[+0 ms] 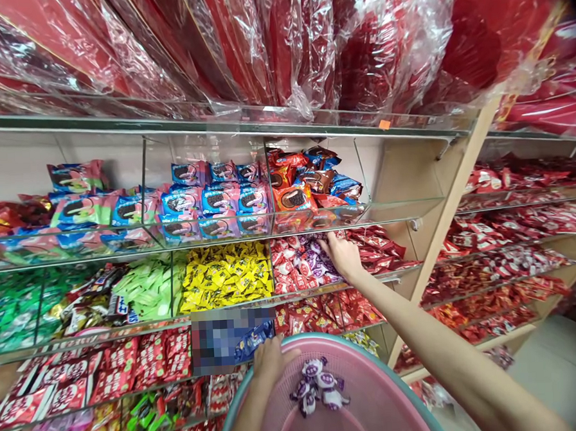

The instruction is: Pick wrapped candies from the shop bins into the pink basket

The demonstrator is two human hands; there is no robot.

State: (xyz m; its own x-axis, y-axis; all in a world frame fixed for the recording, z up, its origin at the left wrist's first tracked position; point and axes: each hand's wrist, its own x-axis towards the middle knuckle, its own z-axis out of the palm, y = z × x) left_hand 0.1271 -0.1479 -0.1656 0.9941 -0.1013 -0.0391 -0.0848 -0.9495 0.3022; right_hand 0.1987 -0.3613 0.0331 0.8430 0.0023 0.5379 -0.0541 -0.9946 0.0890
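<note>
A display rack (464,177) with glass shelves, stocked with wrapped sweets, spans the view. In front of its lower shelves is a pink basket (379,391) with a teal rim. Yellow packets (226,276) fill the compartment left of the red and purple sweets. The person's left hand (270,361) grips the basket's rim. The right hand (344,256) reaches into the red-and-purple compartment, fingers bent; their tips are hidden, so one cannot tell whether they hold anything. Several purple-and-white candies (328,380) lie clustered inside the basket.
</note>
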